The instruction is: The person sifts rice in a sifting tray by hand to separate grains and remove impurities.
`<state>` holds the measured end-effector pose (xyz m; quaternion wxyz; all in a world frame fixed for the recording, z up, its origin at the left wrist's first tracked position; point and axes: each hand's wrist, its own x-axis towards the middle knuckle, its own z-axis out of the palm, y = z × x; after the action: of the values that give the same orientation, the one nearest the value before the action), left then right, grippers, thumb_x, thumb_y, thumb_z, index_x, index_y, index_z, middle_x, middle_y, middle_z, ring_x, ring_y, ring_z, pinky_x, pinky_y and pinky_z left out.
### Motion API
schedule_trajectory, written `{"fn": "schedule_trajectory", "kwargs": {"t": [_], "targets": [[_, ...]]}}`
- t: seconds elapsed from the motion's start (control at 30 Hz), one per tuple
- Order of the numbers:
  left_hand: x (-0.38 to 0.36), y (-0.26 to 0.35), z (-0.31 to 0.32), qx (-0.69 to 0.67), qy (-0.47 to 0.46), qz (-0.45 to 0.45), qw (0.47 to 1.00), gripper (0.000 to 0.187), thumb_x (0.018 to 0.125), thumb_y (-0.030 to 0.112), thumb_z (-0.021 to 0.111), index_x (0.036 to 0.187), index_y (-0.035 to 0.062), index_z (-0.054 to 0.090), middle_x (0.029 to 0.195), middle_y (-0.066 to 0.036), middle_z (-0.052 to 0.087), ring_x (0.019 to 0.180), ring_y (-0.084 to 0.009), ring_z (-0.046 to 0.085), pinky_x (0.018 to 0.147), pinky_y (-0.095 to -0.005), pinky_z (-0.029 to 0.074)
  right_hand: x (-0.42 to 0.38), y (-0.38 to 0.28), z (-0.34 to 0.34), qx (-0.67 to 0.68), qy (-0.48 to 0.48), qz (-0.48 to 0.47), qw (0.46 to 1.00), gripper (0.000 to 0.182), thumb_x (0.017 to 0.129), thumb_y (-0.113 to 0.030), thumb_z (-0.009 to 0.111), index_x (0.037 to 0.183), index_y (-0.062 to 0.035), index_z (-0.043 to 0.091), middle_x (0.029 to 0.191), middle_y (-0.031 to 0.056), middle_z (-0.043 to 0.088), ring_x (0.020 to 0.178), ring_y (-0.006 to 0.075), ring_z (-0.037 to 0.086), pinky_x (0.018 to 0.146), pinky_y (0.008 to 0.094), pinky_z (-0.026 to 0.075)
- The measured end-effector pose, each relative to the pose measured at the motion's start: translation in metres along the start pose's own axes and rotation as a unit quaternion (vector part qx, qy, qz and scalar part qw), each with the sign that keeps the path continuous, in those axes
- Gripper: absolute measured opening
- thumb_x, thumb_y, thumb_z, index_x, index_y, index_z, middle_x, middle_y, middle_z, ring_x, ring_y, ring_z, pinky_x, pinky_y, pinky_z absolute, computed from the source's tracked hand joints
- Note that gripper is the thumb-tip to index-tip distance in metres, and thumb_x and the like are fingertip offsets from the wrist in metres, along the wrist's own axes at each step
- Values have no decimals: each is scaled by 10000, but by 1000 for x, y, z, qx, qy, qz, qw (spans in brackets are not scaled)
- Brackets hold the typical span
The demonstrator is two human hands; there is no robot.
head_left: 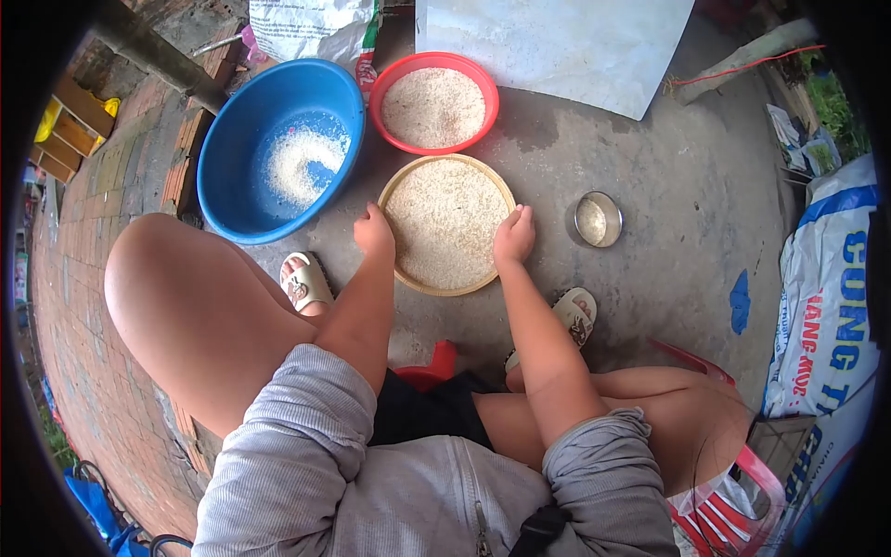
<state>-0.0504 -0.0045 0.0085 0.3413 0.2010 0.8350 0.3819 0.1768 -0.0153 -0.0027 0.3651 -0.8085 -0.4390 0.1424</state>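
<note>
A round woven bamboo sieve (419, 280) full of pale rice grains (444, 223) is in front of me. My left hand (374, 230) grips its left rim, and my right hand (514, 236) grips the right rim, fingers curled around the edge. Just beyond the sieve sits a red plastic basin (374, 116) filled with more grain. At the left a large blue basin (227, 153) is tilted, with some white grain spread over its bottom. To the right of my right hand stands a small metal bowl (597, 219) with a little grain inside.
A pale flat board (557, 46) lies at the back, beside a printed sack (311, 28). Large white sacks (826, 288) stand at the right. Red plastic chair parts (733, 501) show at lower right. Brick paving (102, 288) runs along the left, past a wooden post (162, 60).
</note>
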Motion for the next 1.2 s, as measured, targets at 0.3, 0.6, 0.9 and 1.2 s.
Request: {"fn": "schedule_trajectory", "kwargs": {"t": [0.3, 0.6, 0.9, 1.2], "targets": [[-37, 16, 43, 23, -30, 54, 998, 471, 907, 375, 436, 970, -28, 671, 946, -249, 657, 945, -398, 621, 857, -440, 455, 28, 25, -38, -56, 61, 122, 989, 356, 975, -288, 336, 926, 11, 522, 861, 270, 597, 823, 447, 578, 712, 514, 445], [-11, 0, 4, 96, 42, 12, 994, 506, 922, 365, 332, 1059, -32, 614, 1037, -271, 621, 980, -443, 582, 868, -488, 446, 7, 10, -4, -24, -9, -28, 999, 308, 972, -273, 374, 907, 6, 487, 909, 264, 576, 825, 461, 552, 700, 514, 434], [1, -10, -4, 117, 4, 16, 993, 507, 949, 386, 330, 1046, -30, 603, 1045, -275, 616, 999, -435, 577, 868, -491, 445, -2, 7, 4, -81, -68, -31, 994, 294, 972, -289, 367, 954, -14, 469, 960, 262, 567, 862, 443, 573, 720, 506, 462], [15, -27, 20, 171, -19, 115, 978, 280, 893, 336, 529, 955, 75, 611, 953, -174, 641, 909, -361, 613, 792, -451, 478, 4, 17, -2, -154, -88, 28, 984, 208, 942, -195, 442, 993, 2, 484, 1049, 216, 557, 905, 405, 589, 769, 468, 490]]}}
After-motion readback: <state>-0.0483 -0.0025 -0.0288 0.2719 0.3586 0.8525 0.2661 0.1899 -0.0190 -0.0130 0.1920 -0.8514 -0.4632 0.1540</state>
